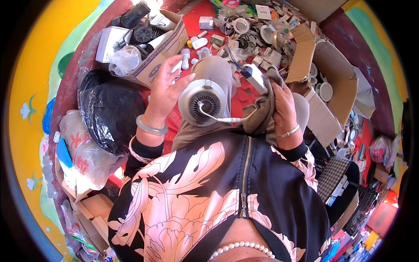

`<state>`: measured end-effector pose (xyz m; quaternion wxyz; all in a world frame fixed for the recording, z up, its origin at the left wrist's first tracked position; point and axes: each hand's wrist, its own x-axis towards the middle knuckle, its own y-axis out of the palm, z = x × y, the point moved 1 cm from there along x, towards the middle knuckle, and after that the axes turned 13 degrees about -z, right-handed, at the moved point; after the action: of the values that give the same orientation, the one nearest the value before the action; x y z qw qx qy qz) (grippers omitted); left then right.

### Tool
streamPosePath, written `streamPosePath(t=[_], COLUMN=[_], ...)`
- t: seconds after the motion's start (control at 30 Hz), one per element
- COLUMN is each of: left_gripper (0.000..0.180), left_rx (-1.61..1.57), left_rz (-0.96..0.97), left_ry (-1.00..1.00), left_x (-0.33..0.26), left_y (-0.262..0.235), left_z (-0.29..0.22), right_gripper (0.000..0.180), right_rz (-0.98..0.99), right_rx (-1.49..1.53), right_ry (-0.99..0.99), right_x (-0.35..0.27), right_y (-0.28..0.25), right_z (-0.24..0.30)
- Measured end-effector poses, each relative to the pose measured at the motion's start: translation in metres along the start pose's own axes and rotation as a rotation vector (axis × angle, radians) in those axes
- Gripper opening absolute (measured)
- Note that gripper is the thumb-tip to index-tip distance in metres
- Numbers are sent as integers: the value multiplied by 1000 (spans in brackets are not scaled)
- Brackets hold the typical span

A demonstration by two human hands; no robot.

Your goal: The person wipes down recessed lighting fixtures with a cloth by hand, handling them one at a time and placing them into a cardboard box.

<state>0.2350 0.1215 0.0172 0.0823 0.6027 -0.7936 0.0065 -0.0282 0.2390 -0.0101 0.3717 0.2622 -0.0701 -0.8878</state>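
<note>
A round white downlight (187,102) with a black finned back rests on my lap, against my left knee. A white cable (224,119) runs from its middle toward my right hand. My left hand (166,85) is raised beside the lamp, its fingers apart and its thumb close to the rim; I cannot tell if it touches. In my right hand (283,105) is a crumpled grey-brown cloth (264,111), gripped by the fingers. A small white driver box (254,77) with a dark side sticks out above the cloth, and a thin dark wire rises from it.
A cardboard box (168,48) of lamps and black fittings stands at the far left, near a black plastic bag (111,109). An open carton (338,83) holding white discs is at the right. Loose light fittings (262,32) heap up on the red floor ahead.
</note>
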Motion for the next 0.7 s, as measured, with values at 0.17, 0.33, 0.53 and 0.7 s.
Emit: streamPosePath(t=[0.17, 0.33, 0.53, 0.7], left_gripper=[63, 60, 33, 26], left_rx=[236, -152, -583, -678], left_rz=[83, 87, -58, -175], left_ry=[-225, -533, -625, -582], left_x=[-27, -54, -68, -74], left_y=[-48, -41, -35, -18], left_z=[57, 54, 77, 71], right_gripper=[17, 14, 14, 20], right_rz=[-47, -33, 12, 75], right_rx=[-24, 28, -22, -31], right_ry=[117, 217, 279, 339], right_x=[21, 22, 35, 21], right_y=[-16, -10, -15, -4], right_z=[-30, -36, -59, -52])
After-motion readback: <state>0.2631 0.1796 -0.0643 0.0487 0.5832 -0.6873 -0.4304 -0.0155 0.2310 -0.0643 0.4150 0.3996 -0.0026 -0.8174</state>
